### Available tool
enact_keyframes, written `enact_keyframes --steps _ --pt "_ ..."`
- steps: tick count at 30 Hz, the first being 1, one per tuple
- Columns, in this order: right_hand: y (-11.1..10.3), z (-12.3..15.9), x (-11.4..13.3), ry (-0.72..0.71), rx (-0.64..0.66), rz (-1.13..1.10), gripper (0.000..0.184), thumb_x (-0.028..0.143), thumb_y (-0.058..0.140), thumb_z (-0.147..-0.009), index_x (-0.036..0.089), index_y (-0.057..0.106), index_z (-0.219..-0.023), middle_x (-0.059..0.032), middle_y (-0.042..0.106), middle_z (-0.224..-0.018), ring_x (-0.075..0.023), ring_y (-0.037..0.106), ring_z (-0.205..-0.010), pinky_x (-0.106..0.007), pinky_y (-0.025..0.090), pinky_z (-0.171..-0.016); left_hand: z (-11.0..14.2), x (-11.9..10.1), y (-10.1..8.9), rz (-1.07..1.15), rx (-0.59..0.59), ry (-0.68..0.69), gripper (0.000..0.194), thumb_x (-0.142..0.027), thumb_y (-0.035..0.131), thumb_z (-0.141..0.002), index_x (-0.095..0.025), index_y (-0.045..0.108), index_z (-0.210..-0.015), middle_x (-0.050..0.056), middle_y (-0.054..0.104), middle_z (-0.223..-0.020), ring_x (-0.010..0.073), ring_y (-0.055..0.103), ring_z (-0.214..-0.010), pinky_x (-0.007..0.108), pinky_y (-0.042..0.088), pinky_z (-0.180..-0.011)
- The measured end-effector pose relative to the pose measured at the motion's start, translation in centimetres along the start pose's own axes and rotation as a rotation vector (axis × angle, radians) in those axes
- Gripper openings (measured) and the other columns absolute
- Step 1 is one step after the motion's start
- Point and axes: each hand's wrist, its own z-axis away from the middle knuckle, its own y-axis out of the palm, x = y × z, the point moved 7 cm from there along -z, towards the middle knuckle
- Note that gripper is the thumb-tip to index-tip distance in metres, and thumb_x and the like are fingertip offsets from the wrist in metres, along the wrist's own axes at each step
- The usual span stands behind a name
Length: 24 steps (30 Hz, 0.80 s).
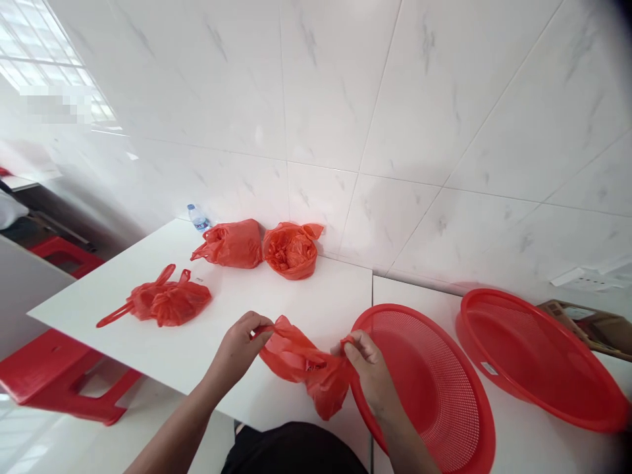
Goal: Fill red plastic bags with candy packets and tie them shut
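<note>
A thin red plastic bag [328, 385] is stretched between my two hands at the front of the white table. My left hand [249, 342] pinches its upper left edge, and my right hand [363, 359] grips the edge on the other side. The bag's mouth sags partly open, and something small and dark with light markings shows inside, too unclear to name. Close beside my right hand stands a red perforated basket [419, 375], its rim partly behind my forearm.
Against the wall lie a full red bag [237, 243], another bunched red bag [291, 250] and a water bottle [198, 218]. A knotted red bag [170, 299] rests at the left. To the right are a red basin [538, 362] and a cardboard box [592, 326]. A red stool [54, 362] stands below.
</note>
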Motion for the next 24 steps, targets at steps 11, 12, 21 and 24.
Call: enact_keyframes --steps 11,12,21,24 --pt "4.6 1.7 -2.6 0.183 0.331 0.092 0.045 0.04 0.063 -0.083 0.026 0.052 -0.125 0.0056 0.053 -0.064 -0.012 0.048 -0.057 -0.025 0.035 -0.056 2.8 -6.1 5.5 0.232 0.498 0.124 0.012 -0.011 0.057 -0.072 -0.021 0.063 -0.075 0.001 0.064 -0.081 0.016 0.058 -0.073 0.027 0.045 -0.065" --pt "5.3 1.9 -2.6 0.186 0.383 0.119 0.032 0.041 0.062 -0.083 0.025 0.06 -0.111 0.005 0.053 -0.063 -0.0115 0.047 -0.056 -0.025 0.034 -0.055 3.0 -6.1 6.3 0.311 0.538 0.094 0.014 -0.01 0.056 -0.072 -0.021 0.062 -0.079 0.001 0.065 -0.083 0.0164 0.06 -0.074 0.027 0.046 -0.065" --pt "3.2 0.6 -6.0 0.327 -0.027 -0.111 0.041 0.06 0.055 -0.081 0.021 0.054 -0.069 0.0046 0.041 -0.054 -0.0102 0.034 -0.047 -0.025 0.025 -0.046 3.1 -5.3 8.6 0.071 0.414 0.361 0.024 -0.013 0.069 -0.069 -0.024 0.065 -0.09 0.002 0.061 -0.089 0.0178 0.055 -0.083 0.03 0.046 -0.074" --pt "2.8 0.3 -5.8 0.329 -0.059 -0.158 0.041 0.06 0.052 -0.083 0.021 0.059 -0.074 0.0036 0.046 -0.056 -0.0106 0.036 -0.046 -0.025 0.027 -0.044 3.4 -4.9 9.7 0.003 0.429 0.414 0.016 -0.014 0.066 -0.075 -0.024 0.068 -0.087 0.003 0.062 -0.089 0.0196 0.056 -0.087 0.031 0.046 -0.077"
